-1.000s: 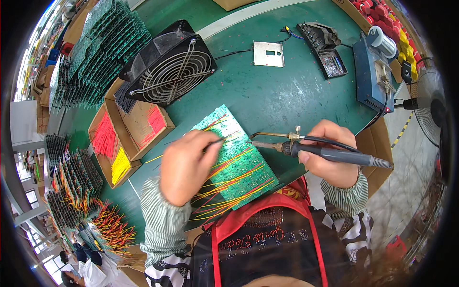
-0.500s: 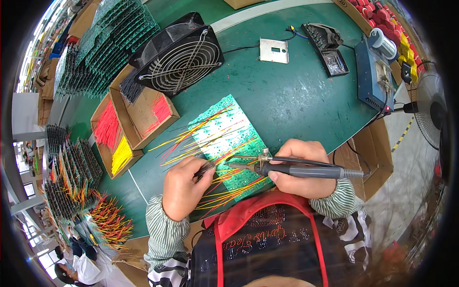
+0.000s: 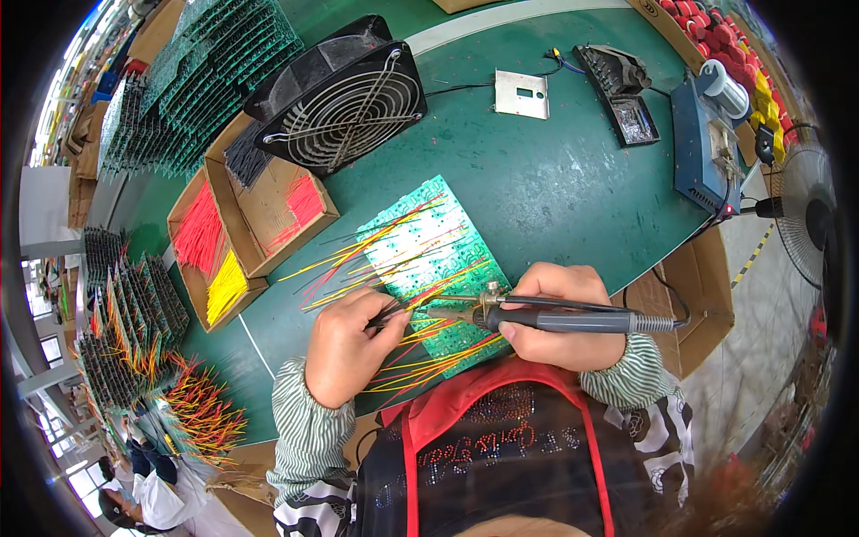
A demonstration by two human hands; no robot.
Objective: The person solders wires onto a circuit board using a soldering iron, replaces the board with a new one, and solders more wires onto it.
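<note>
A green circuit board panel (image 3: 452, 215) lies on the bench in front of me, with red, yellow and black wires (image 3: 344, 255) running off its left side. My left hand (image 3: 352, 345) pinches a small bunch of black wires (image 3: 384, 314) over the board's left edge. My right hand (image 3: 565, 313) is closed around a grey soldering iron (image 3: 582, 320) with a thin feed tube clamped along it. Its tip points left, close to my left fingertips and just over the board. Whether the tip touches a joint I cannot tell.
A cardboard box (image 3: 329, 213) of red, yellow and black wires sits left, below a black fan (image 3: 349, 107). Stacked boards (image 3: 224, 80) stand behind. At right are a blue soldering station (image 3: 701, 148), a solder spool (image 3: 721, 88) and a black tray (image 3: 635, 121). A metal plate (image 3: 521, 95) lies far back.
The soldering iron's tip has shifted slightly left, nearer my left fingertips. My left hand still pinches the black wires, and the board stays in place.
</note>
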